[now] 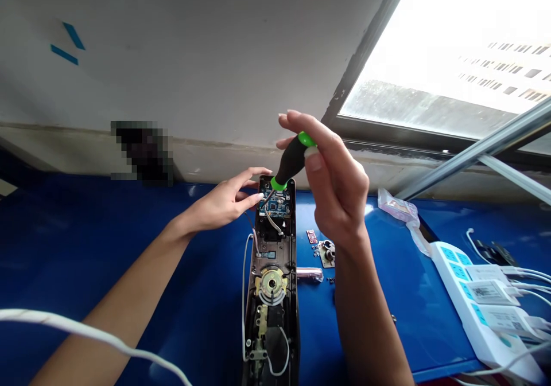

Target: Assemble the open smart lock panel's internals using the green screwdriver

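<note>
A long dark device housing (284, 247), which looks like an opened electronic door lock, lies lengthwise on the blue tabletop. A blue circuit board (279, 207) sits in its far end, with a thin cable running from it. Further down the housing is a round metal part (272, 283). My left hand (228, 198) holds the far left edge of the housing, thumb near the board. My right hand (340, 185) is closed on a screwdriver (293, 161) with a black and green handle. The screwdriver is tilted, its shaft pointing down at the board's left side; the exact tip contact is unclear.
Right of the housing lie a small red board (311, 236), several screws (315, 250) and a metal plate part (326, 255) partly behind my right arm. A white power strip (469, 300) with plugged-in adapters stands at right. A white cable (99, 338) crosses the lower left.
</note>
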The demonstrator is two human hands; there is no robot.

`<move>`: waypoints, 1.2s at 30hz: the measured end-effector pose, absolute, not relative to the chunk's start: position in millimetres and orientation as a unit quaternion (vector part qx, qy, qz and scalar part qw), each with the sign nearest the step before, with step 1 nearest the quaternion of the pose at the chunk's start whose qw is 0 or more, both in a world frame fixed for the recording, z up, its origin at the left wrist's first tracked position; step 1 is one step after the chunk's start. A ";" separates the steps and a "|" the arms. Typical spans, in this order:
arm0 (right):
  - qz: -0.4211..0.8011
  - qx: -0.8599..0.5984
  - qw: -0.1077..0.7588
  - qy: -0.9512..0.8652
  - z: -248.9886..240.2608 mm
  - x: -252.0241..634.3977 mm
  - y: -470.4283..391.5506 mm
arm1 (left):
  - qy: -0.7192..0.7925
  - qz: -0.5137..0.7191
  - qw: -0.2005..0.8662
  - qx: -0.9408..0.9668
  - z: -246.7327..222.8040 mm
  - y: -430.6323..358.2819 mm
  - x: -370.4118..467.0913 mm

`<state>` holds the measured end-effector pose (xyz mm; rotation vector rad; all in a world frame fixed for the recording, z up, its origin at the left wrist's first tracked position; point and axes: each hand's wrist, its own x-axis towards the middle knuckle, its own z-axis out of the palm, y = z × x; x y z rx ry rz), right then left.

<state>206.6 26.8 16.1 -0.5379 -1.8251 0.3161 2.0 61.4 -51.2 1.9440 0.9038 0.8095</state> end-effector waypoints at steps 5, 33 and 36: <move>0.090 -0.241 0.615 -0.746 15.0 207.2 30.3 | 0.352 0.326 0.450 0.753 -53.2 62.8 0.9; 0.120 -0.240 0.577 -0.771 15.2 204.1 27.8 | 0.356 0.322 0.438 0.760 -50.8 63.2 -0.5; 0.125 -0.241 0.574 -0.772 14.6 204.2 26.7 | 0.352 0.320 0.447 0.758 -51.1 63.5 -1.2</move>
